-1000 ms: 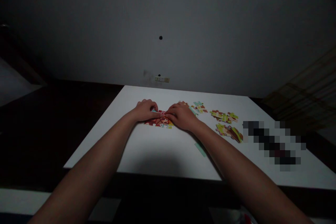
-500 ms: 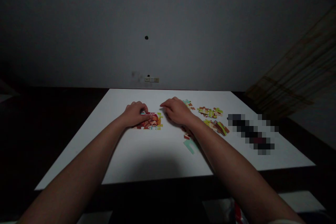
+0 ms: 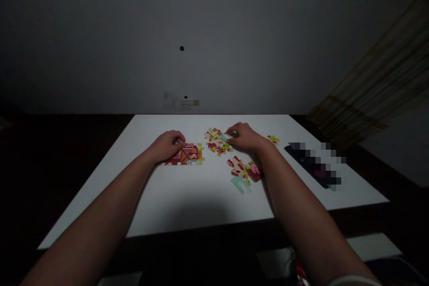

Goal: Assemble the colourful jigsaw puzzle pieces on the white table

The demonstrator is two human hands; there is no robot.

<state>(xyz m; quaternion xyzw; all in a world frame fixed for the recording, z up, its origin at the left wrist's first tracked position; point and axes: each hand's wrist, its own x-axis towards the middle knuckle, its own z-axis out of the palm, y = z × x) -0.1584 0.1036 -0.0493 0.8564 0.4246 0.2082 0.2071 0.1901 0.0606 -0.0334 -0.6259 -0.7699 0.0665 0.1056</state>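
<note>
The person's left hand is resting on the far edge of an assembled jigsaw section, its fingers curling down onto the red-and-yellow pieces, though I cannot tell whether they are gripping anything. The section is lying flat on a white table, left of centre. The right hand is reaching over the far middle of the table, fingers curved and partly closed, touching the right edge of a cluster of loose jigsaw pieces. Whether it is pinching a piece is also hard to tell. That cluster is sitting just right of the assembled section, not touching it. Nearer, a second group of jigsaw pieces is lying beside the right forearm, with a mint-green piece at its near end. A single small jigsaw piece is lying off to the right. Farther right, a dark oblong object is lying on the table, too pixelated to name. Beyond the far edge, a wall switch plate is showing low on a grey wall.
</note>
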